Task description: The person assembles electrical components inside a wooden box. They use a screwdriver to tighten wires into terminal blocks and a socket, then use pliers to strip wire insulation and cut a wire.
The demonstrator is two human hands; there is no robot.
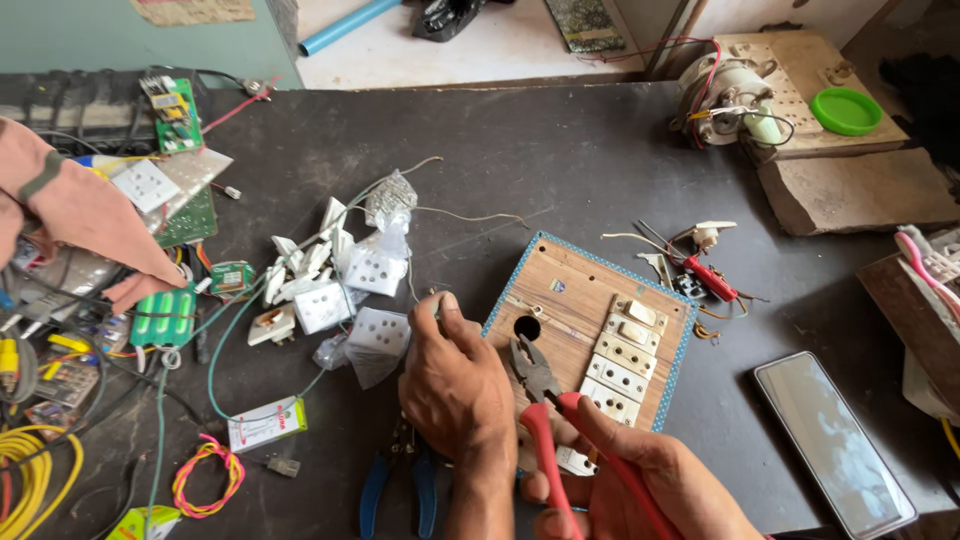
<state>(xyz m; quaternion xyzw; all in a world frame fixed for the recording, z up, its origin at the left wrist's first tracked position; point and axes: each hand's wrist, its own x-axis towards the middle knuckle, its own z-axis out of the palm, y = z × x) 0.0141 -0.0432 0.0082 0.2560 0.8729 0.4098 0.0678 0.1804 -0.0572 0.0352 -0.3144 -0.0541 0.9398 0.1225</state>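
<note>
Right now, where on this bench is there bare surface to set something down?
Bare dark tabletop lies between the sockets and the motor. Another strip separates wooden board from phone. The left side is crowded with circuit boards and wires.

Red-handled pliers (545, 400) point their steel jaws at a wooden switchboard (590, 325), blue-edged, lying flat and skewed near the worktop's front edge, white sockets along its right side.
</note>
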